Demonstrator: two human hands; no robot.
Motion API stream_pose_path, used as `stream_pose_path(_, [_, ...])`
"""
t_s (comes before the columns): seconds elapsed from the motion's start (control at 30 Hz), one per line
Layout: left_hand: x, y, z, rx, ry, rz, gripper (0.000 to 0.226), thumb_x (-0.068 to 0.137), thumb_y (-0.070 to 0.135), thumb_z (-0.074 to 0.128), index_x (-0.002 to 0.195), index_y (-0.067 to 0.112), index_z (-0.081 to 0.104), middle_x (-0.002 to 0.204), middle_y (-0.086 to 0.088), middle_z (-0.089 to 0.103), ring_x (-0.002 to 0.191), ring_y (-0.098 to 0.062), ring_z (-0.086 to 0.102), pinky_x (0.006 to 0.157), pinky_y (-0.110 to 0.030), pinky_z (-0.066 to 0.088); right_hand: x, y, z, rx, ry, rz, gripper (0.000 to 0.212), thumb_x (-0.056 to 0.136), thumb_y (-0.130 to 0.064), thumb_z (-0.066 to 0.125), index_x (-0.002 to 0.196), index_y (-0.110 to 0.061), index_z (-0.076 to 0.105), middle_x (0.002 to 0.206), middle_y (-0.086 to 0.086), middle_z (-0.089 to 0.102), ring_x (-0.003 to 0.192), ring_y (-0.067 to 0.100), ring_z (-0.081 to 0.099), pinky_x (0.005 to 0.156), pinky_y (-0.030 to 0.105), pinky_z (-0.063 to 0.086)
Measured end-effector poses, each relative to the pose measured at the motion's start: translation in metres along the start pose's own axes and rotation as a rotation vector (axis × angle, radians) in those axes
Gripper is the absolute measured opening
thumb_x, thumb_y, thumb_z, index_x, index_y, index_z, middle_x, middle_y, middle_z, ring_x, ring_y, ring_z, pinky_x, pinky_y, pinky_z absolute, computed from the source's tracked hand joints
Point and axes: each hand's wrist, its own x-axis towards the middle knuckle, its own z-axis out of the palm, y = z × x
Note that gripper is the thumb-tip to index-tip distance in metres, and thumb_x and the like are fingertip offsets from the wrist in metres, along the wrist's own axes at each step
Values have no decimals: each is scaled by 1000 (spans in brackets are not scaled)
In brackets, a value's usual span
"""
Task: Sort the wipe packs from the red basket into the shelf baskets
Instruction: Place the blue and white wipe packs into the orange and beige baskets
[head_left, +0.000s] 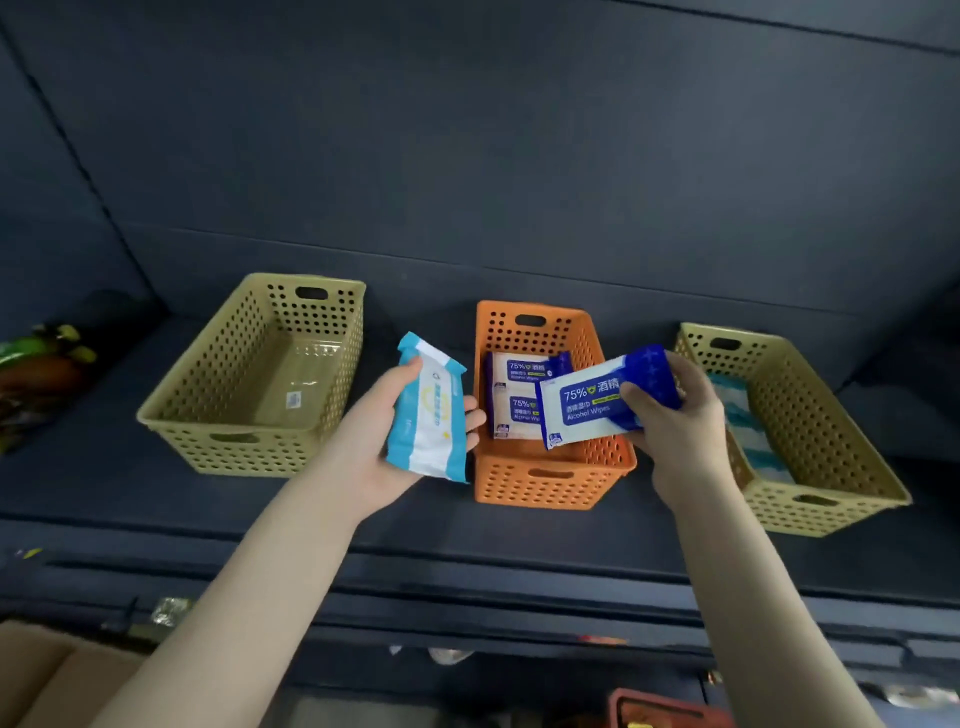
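Both hands were raised over the front of the shelf (467, 525), each one closed around a wipe pack. The left hand (382, 421) gripped a light-blue pack (428, 410) by its long sides and held it upright between the tan basket on the left (244, 457) and the orange basket (540, 488). The right hand (680, 421) pinched the dark end of a dark-blue alcohol pack (592, 402) above the front of the orange basket.

Such packs are probably light and soft, with smooth film that could slip. A grip across the width looks safer than a grip on the flat seal at the end.

In the left tan basket I could see only a small label. The tan basket on the right (810, 514) held light-blue and white packs (748, 431). Two alcohol packs (517, 395) lay flat in the orange basket. Only a corner of the red basket (670, 709) showed under the shelf, and what it contained was unclear.
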Motion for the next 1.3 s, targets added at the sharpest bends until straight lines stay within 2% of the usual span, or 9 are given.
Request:
stream_pose_path(0.17, [47,13,4,91,62,48,45,97,42,47,133,15,53,122,-16,66,111,-34,65,99,-49,46,63,34,29,-61,-78,31,34,88,-5,66,119,-14,55,103,4,67,94,21,69,74,40,59])
stream_pose_path(0.33, [80,24,7,122,197,89,40,95,40,53,128,18,57,119,-14,68,108,-32,66,98,-49,49,119,55,74,-164,-46,128,26,88,-13,67,111,-18,54,100,4,68,86,20,69,75,44,60])
stream_pose_path(0.5, [101,34,10,154,257,92,29,95,39,54,114,20,64,99,-6,76,88,-23,73,71,-38,56,147,79,109,-399,-82,195,43,90,-13,63,127,-23,45,101,5,67,82,21,67,72,41,60])
stream_pose_path(0.7, [121,47,5,194,287,53,31,94,41,56,115,20,65,102,-7,75,94,-25,71,75,-40,56,148,93,114,-577,-96,59,62,94,-7,56,144,-31,30,118,7,58,86,18,62,63,31,56])
stream_pose_path(0.83, [130,47,5,218,276,23,27,95,39,55,109,20,66,98,-7,75,94,-26,71,76,-41,55,145,94,112,-917,-138,-130,43,94,-13,59,134,-24,49,145,7,35,114,24,56,85,37,57])
stream_pose_path(0.93, [133,49,3,230,253,11,26,94,40,55,106,20,67,96,-6,76,93,-26,71,77,-41,55,144,100,106,-1197,-220,-295,33,92,-19,63,125,-21,60,149,3,32,138,28,33,106,42,41])
stream_pose_path(1.03, [134,52,2,257,236,-19,32,93,43,56,113,20,66,104,-8,74,98,-27,70,80,-42,56,146,104,103,-1171,-351,-198,36,93,-23,61,129,-22,59,142,-1,46,128,20,46,106,33,39])
stream_pose_path(1.2, [133,60,1,333,227,-45,33,93,49,54,110,23,66,102,-6,74,95,-26,70,78,-42,56,148,99,107,-1147,-340,-168,41,92,-23,63,132,-23,57,139,-2,53,123,17,53,104,31,41])
stream_pose_path(1.3, [133,68,2,428,232,-22,35,93,55,48,104,26,65,102,-3,72,94,-23,69,79,-40,56,144,82,102,-1030,-349,-146,37,93,-29,61,130,-23,57,128,-2,61,109,15,62,86,26,51])
